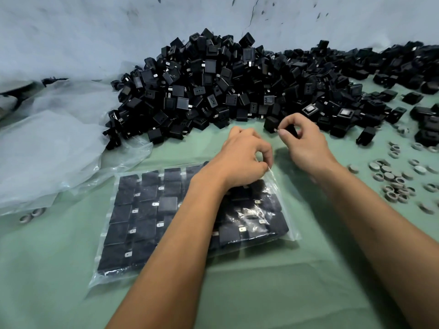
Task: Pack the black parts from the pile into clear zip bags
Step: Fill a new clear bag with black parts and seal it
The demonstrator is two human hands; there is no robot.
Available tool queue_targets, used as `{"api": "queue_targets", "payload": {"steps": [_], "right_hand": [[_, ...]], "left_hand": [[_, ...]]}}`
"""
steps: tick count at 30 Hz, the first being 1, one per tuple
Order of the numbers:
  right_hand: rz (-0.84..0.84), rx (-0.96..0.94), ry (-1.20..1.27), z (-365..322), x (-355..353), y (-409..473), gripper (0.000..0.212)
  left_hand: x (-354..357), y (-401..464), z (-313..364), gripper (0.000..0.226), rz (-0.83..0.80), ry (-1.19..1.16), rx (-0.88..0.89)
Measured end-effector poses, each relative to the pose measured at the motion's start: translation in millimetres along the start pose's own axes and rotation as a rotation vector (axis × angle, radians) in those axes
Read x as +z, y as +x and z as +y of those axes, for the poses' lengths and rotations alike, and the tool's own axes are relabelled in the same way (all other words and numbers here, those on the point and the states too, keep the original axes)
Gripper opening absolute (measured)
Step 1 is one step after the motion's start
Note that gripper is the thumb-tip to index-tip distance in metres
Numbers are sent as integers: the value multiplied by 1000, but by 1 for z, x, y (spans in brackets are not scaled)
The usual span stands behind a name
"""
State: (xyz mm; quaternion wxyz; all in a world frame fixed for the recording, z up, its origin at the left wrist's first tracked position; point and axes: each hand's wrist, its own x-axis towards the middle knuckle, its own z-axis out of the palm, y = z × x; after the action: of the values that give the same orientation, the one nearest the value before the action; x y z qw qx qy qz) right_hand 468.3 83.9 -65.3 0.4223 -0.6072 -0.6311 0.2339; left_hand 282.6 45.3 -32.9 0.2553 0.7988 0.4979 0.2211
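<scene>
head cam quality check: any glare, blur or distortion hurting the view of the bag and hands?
Head view: glare streaks on the zip bag near its right side hide some parts; right hand slightly motion-blurred, left hand sharper; wide-angle bending at the edges; soft, even light, faint shadows.

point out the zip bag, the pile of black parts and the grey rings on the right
zip bag (293,230): head view, its clear right edge beside the packed parts
pile of black parts (213,91): head view, middle of the heap
grey rings (392,179): head view, centre of the cluster on the green table surface
</scene>
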Motion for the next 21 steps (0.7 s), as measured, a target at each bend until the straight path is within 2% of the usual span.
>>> {"api": "queue_targets", "payload": {"steps": [2,6,10,15,18,21], "right_hand": [[-55,75,234,-1,-4,-22,14],[-108,105,431,0,-14,-45,12],[-173,84,488,5,-15,-48,23],[-222,12,442,2,-14,-45,23],[-281,49,492,0,-18,-46,31],[-359,119,600,-1,-19,-45,29]], "left_hand": [[-3,-2,0,30,-13,-3,2],[-9,-5,1,31,-52,-2,-4],[-15,-9,0,23,-67,-38,-14],[-21,-10,-4,19,-110,-20,-12],[-24,-11,-6,22,-97,-28,2],[-26,-10,-9,24,-91,-64,28]]}}
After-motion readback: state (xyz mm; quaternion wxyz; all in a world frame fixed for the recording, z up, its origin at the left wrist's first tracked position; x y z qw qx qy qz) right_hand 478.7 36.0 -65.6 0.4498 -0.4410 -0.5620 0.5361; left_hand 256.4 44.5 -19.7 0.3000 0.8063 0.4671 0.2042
